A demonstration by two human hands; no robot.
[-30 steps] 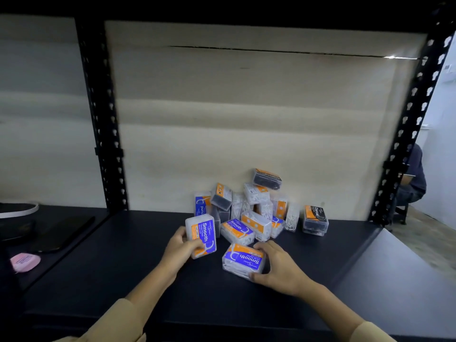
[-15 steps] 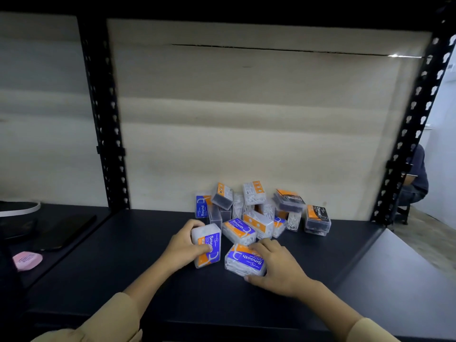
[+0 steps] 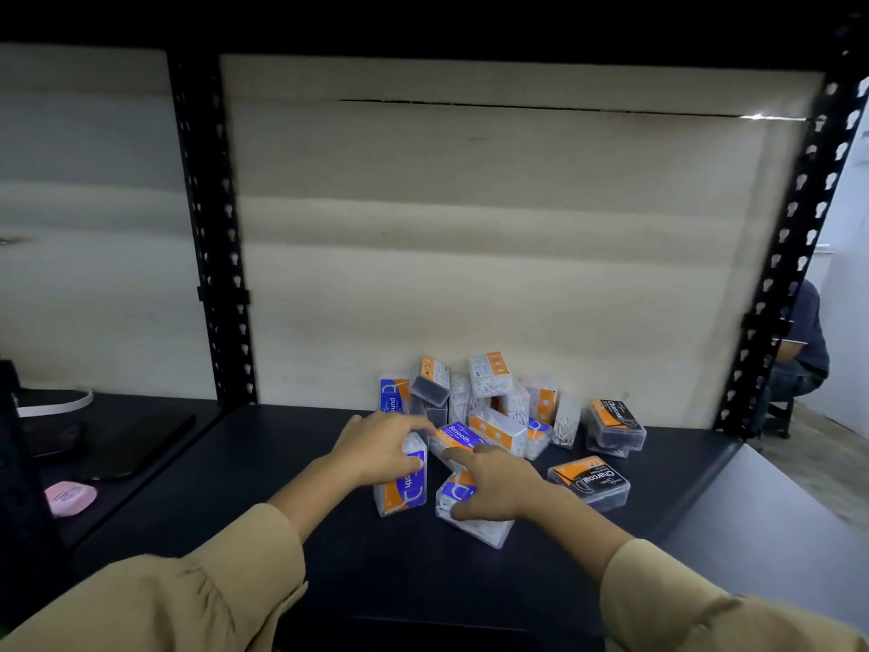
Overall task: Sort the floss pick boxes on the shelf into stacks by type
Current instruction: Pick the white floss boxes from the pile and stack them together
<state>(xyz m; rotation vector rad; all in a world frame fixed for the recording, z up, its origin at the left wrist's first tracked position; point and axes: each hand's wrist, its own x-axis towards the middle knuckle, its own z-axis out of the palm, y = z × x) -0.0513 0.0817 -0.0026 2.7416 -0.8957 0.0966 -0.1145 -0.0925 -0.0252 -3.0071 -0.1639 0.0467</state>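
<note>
Boxes in play: two clear boxes with blue-and-orange labels lie at the front of the shelf [image 3: 470,585], ahead of the heap. The left box [image 3: 402,487] stands on its long edge, its label facing right; the right box [image 3: 475,524] lies flat and skewed.
Left hand: the left hand [image 3: 381,447] lies palm-down over the top of the left box, fingers spread and reaching toward the heap; whether it grips the box cannot be told.
Right hand: the right hand [image 3: 498,482] rests on the right box, thumb pressed to the near left edge, index finger stretched forward to touch a blue "Smooth" box [image 3: 458,437] at the foot of the heap. The fingers are loosely open rather than curled shut.
Heap: the remaining boxes [image 3: 493,397] are piled loosely against the back panel [image 3: 517,251], some tilted, some upright; blue, orange and white labels show, and several are blurred.
Charcoal boxes: one dark-labelled box [image 3: 590,482] lies flat just right of the right hand; two more [image 3: 616,428] sit stacked at the right end of the heap.
Shelf frame: black perforated uprights [image 3: 211,237] stand at either side.
Neighbouring bay: a pink oval object [image 3: 70,497] lies to the far left.
Background: a seated person [image 3: 804,341] is partly visible beyond the right upright.
</note>
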